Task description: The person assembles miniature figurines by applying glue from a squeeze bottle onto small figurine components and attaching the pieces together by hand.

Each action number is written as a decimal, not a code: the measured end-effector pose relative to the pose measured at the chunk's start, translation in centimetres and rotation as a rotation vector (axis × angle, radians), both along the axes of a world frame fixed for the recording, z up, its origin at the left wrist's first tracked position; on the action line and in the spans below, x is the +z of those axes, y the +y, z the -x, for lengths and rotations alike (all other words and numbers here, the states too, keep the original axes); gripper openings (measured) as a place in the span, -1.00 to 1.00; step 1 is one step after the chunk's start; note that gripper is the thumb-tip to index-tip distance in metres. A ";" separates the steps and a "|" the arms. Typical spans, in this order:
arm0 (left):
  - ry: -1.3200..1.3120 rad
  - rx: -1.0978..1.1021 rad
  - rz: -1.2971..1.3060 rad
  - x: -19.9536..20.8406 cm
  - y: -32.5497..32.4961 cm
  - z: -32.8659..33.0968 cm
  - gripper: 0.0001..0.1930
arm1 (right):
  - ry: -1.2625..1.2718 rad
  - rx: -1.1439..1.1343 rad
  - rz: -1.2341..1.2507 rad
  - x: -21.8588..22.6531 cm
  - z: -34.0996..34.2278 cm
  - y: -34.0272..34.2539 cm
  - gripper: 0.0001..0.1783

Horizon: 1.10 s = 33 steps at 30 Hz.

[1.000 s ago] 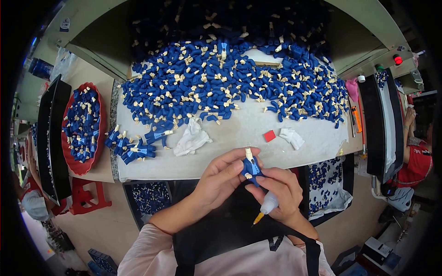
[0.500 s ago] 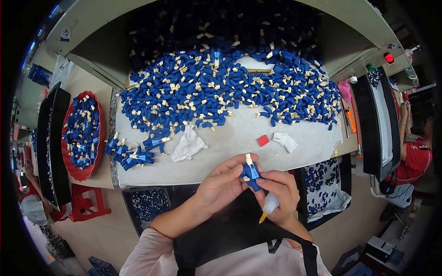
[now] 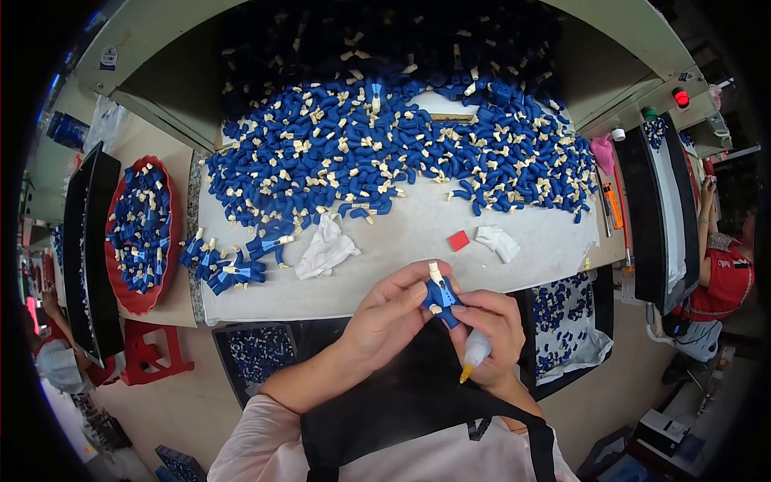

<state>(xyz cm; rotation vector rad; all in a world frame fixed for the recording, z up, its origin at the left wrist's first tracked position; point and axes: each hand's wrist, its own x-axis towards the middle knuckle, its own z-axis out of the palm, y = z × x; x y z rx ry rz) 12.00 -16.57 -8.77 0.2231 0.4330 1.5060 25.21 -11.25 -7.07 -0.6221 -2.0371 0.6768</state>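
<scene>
Close to my chest, past the table's front edge, I hold a small toy figure body (image 3: pixel 440 297) upright. It has a blue suit, a light blue front and a cream neck piece. My left hand (image 3: pixel 389 309) is closed, pinching the figure's left side. My right hand (image 3: pixel 496 325) is closed too: its thumb and fingers press the figure's right side and lower part. In that palm rests a small translucent squeeze bottle (image 3: pixel 477 347) whose yellow nozzle points down toward me. Fingers hide the figure's back and sides.
A big pile of blue arm pieces with cream hands (image 3: pixel 337 153) covers the table's far half. Assembled bodies (image 3: pixel 233 273) lie at left beside a red basin (image 3: pixel 114 265). A crumpled white cloth (image 3: pixel 328 247), red block (image 3: pixel 458 241) and folded tissue (image 3: pixel 498 243) lie nearer. Black trays flank the table.
The figure has turned slightly in my fingers, showing more of its light blue front. My hands and the bottle have barely shifted; the whole view has moved a little.
</scene>
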 end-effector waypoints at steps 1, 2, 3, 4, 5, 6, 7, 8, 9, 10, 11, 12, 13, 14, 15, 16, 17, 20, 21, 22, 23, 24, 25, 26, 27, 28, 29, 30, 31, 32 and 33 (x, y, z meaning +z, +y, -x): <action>-0.001 0.000 0.001 0.0 0.0 0.0 -0.65 | 0.004 -0.003 -0.004 -0.1 0.0 0.0 -0.68; -0.015 -0.008 0.010 -0.1 0.0 0.0 -0.65 | 0.003 -0.003 -0.003 -0.2 0.0 -0.1 -0.68; -0.027 -0.016 0.017 -0.1 0.1 0.0 -0.64 | 0.016 -0.013 0.007 -0.3 0.1 -0.1 -0.67; -0.026 -0.017 0.016 -0.1 0.2 0.0 -0.64 | 0.030 -0.023 0.016 -0.3 0.1 -0.1 -0.67; -0.048 -0.027 0.026 -0.2 0.3 0.0 -0.64 | 0.030 -0.025 0.014 -0.3 0.1 0.0 -0.67; -0.070 -0.037 0.040 -0.3 0.2 -0.1 -0.64 | 0.033 -0.022 0.013 -0.4 0.1 0.0 -0.67; -0.071 -0.038 0.041 -0.3 0.2 -0.1 -0.64 | 0.035 -0.020 0.011 -0.4 0.0 0.0 -0.66; -0.087 -0.043 0.039 -0.3 0.2 -0.1 -0.64 | 0.034 -0.021 0.013 -0.4 0.0 -0.1 -0.66; -0.104 -0.048 0.038 -0.3 0.2 -0.1 -0.64 | 0.047 -0.020 0.023 -0.4 0.1 -0.1 -0.66; -0.104 -0.048 0.039 -0.3 0.1 -0.1 -0.64 | 0.061 -0.019 0.034 -0.4 0.1 -0.2 -0.65; -0.108 -0.052 0.033 -0.2 0.1 -0.1 -0.64 | 0.060 -0.019 0.036 -0.4 0.1 -0.3 -0.65; -0.112 -0.055 0.026 -0.2 0.2 -0.1 -0.65 | 0.062 -0.018 0.038 -0.3 0.1 -0.3 -0.65; -0.113 -0.055 0.026 -0.1 0.2 -0.1 -0.65 | 0.063 -0.016 0.039 -0.3 0.1 -0.3 -0.65; -0.096 -0.044 0.026 -0.1 0.2 -0.2 -0.65 | 0.063 -0.016 0.040 -0.3 0.1 -0.2 -0.65; -0.079 -0.033 0.026 -0.1 0.1 -0.2 -0.65 | 0.054 -0.019 0.037 -0.3 0.1 -0.2 -0.66; -0.080 -0.032 0.027 -0.1 0.1 -0.2 -0.65 | 0.046 -0.023 0.033 -0.3 0.1 -0.2 -0.66; -0.062 -0.026 0.021 -0.1 0.1 -0.2 -0.65 | 0.045 -0.022 0.035 -0.4 0.0 -0.2 -0.66; -0.033 -0.017 0.013 0.0 0.1 -0.1 -0.64 | 0.051 -0.021 0.056 -0.4 0.0 -0.2 -0.67; -0.023 -0.013 0.012 0.0 0.1 -0.1 -0.64 | 0.047 -0.021 0.056 -0.4 0.0 -0.2 -0.67; -0.023 -0.012 0.013 0.0 0.1 -0.1 -0.64 | 0.042 -0.021 0.055 -0.4 0.0 -0.2 -0.67; -0.011 -0.009 0.008 -0.1 0.2 -0.1 -0.65 | 0.042 -0.021 0.056 -0.4 0.0 -0.2 -0.67; 0.000 -0.005 0.003 0.0 0.2 -0.1 -0.65 | 0.048 -0.018 0.061 -0.4 0.0 -0.2 -0.67; 0.000 -0.005 0.005 -0.1 0.1 -0.1 -0.65 | 0.054 -0.016 0.067 -0.4 0.0 -0.2 -0.67; 0.003 -0.005 -0.014 -0.1 0.1 -0.1 -0.66 | 0.054 -0.015 0.069 -0.4 -0.1 -0.2 -0.67; 0.006 -0.004 -0.033 -0.1 0.1 -0.1 -0.68 | 0.056 -0.013 0.071 -0.4 0.0 -0.2 -0.67; 0.007 -0.002 -0.031 -0.1 0.0 -0.1 -0.68 | 0.058 -0.011 0.074 -0.5 0.0 -0.2 -0.67; 0.023 0.004 -0.028 0.0 0.0 -0.1 -0.68 | 0.059 -0.009 0.076 -0.5 0.0 -0.2 -0.67; 0.038 0.009 -0.026 0.0 0.0 -0.1 -0.68 | 0.064 -0.009 0.076 -0.5 0.0 -0.3 -0.66; 0.039 0.011 -0.024 0.0 0.0 -0.2 -0.68 | 0.069 -0.010 0.075 -0.6 0.0 -0.3 -0.65; 0.047 0.014 -0.035 -0.1 0.0 -0.2 -0.68 | 0.069 -0.008 0.077 -0.6 0.0 -0.3 -0.65; 0.057 0.019 -0.045 -0.1 0.0 -0.1 -0.68 | 0.068 -0.009 0.082 -0.5 0.0 -0.3 -0.65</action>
